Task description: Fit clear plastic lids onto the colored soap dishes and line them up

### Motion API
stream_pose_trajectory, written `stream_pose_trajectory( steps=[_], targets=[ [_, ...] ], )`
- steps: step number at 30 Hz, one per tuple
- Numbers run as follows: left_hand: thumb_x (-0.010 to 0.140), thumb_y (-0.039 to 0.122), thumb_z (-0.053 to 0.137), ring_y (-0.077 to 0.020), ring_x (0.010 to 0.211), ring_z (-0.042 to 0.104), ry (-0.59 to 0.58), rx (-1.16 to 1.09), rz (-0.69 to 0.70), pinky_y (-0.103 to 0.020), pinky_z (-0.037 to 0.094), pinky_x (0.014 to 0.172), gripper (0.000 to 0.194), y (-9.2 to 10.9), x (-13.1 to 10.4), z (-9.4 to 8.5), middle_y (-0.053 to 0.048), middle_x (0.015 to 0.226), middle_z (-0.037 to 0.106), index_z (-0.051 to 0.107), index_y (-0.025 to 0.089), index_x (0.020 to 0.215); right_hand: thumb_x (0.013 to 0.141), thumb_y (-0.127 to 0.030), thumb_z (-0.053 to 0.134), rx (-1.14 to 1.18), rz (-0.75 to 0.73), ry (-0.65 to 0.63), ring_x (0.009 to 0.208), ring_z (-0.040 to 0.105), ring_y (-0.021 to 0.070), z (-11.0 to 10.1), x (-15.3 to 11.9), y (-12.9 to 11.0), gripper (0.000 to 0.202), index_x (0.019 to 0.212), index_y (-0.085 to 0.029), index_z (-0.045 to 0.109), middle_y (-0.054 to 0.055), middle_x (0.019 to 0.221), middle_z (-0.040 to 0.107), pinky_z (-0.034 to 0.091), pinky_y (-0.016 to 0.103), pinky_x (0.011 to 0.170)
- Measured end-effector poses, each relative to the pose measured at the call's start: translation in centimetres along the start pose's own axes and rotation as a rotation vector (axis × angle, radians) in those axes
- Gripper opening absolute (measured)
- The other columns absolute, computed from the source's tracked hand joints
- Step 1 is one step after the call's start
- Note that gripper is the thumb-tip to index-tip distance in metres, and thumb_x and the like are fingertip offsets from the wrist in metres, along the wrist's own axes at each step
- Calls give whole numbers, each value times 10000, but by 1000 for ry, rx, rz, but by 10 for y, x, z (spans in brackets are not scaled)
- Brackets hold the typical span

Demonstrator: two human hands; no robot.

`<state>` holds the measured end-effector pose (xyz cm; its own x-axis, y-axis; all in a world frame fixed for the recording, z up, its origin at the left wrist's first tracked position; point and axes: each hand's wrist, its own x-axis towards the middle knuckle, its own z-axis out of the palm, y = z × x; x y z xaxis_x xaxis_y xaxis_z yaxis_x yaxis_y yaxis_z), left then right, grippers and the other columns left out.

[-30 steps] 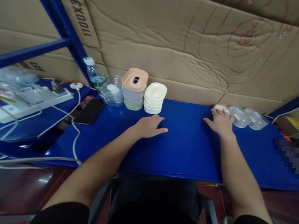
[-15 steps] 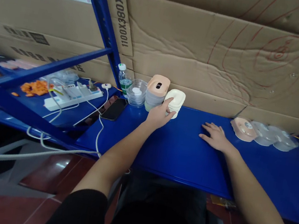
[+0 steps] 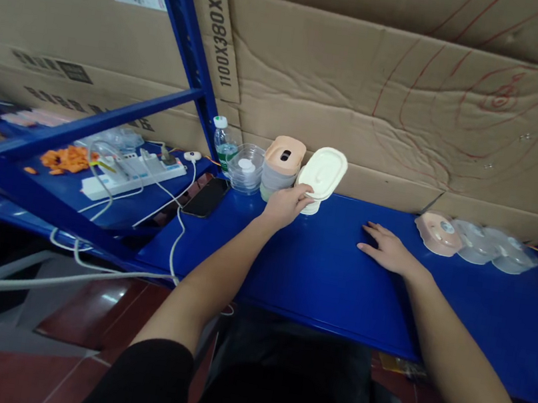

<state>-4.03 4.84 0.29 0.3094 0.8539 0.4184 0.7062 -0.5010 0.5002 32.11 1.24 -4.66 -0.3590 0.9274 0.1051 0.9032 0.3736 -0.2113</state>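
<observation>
Pinched at its near edge, a cream oval lid (image 3: 325,171) is tilted up in my left hand (image 3: 286,208). Below it, a stack of cream pieces (image 3: 312,207) stands on the blue table (image 3: 319,270), partly hidden by the lid and my fingers. Left of that rises a stack with a peach part (image 3: 285,154) on top and grey ones (image 3: 275,179) under it. My right hand (image 3: 386,247) lies flat on the table, fingers spread, holding nothing. Clear round bowls (image 3: 245,169) are stacked behind my left hand.
At the right stand a peach container (image 3: 438,234) and clear containers (image 3: 477,245) in a row. A water bottle (image 3: 224,142), a phone (image 3: 206,196), a white cable (image 3: 177,235) and a power strip (image 3: 134,176) are on the left. Cardboard (image 3: 319,67) walls the back.
My left hand has lifted the cream lid off the top of its stack and tilted it up. My right hand stays where it was.
</observation>
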Motion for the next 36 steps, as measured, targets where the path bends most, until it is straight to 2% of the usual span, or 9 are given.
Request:
stream_pose_trajectory(
  steps=[3,9,12,17,22,24,26,29,36],
  targets=[
    [1023,363,592,-184,912,730,-87,-54,94,-287,511,858,273,11,-7,-1,-36,986,784,657,236,1256,1002,-661,469,19,-1,44,1469,517,391,-7,0,-4,767,1566,-143,509,200,1579,550,414,593,1217],
    [964,323,625,-230,968,743,-509,18,273,-320,530,853,252,26,-20,10,-41,1006,798,706,247,1191,1029,-585,423,21,70,109,1432,555,392,-13,-2,-3,695,1567,-153,506,171,1546,592,441,588,1198],
    [942,215,541,-249,1060,735,-562,101,275,-346,544,891,281,23,-21,11,-66,1135,795,752,247,1125,1024,-590,437,21,47,92,1427,559,391,-10,-2,-2,673,1561,-193,522,145,1525,618,445,603,1190],
    [922,182,489,-250,1058,729,-378,185,152,-363,551,914,313,19,-15,-5,-70,1129,798,781,221,1030,994,-624,499,9,7,58,1409,568,406,-8,-2,-1,692,1544,-208,550,148,1515,626,451,618,1179],
    [992,274,532,-227,974,721,145,127,-64,-335,533,884,346,13,-6,-27,-62,1007,785,702,213,1286,1016,-617,477,84,-13,101,1403,579,387,-14,-2,-18,657,1546,-236,545,138,1506,632,444,628,1188],
    [1003,325,566,-217,904,710,283,111,-154,-323,525,854,440,5,-3,-32,-32,883,751,605,211,1427,1032,-619,459,140,-75,120,1442,548,362,-15,-2,-31,656,1569,-245,511,133,1549,594,418,621,1217],
    [999,334,592,-216,864,700,326,106,-206,-322,517,835,502,-6,0,-36,-11,830,725,544,219,1485,1034,-616,475,170,-155,110,1504,480,348,-14,-2,-44,661,1582,-246,491,134,1617,521,381,612,1248],
    [998,328,593,-227,873,702,324,99,-231,-332,507,831,419,-20,3,-37,-17,841,720,592,227,1404,1022,-603,525,167,-246,58,1538,432,357,-10,-2,-56,608,1534,-276,556,114,1655,474,372,626,1249],
    [991,361,592,-194,829,689,373,-17,-212,-319,492,799,178,-30,6,-34,-2,815,716,631,241,1117,1060,-482,512,164,-348,89,1259,680,291,-16,-3,-60,408,1353,-284,715,93,1342,724,541,541,1117]
  ],
)
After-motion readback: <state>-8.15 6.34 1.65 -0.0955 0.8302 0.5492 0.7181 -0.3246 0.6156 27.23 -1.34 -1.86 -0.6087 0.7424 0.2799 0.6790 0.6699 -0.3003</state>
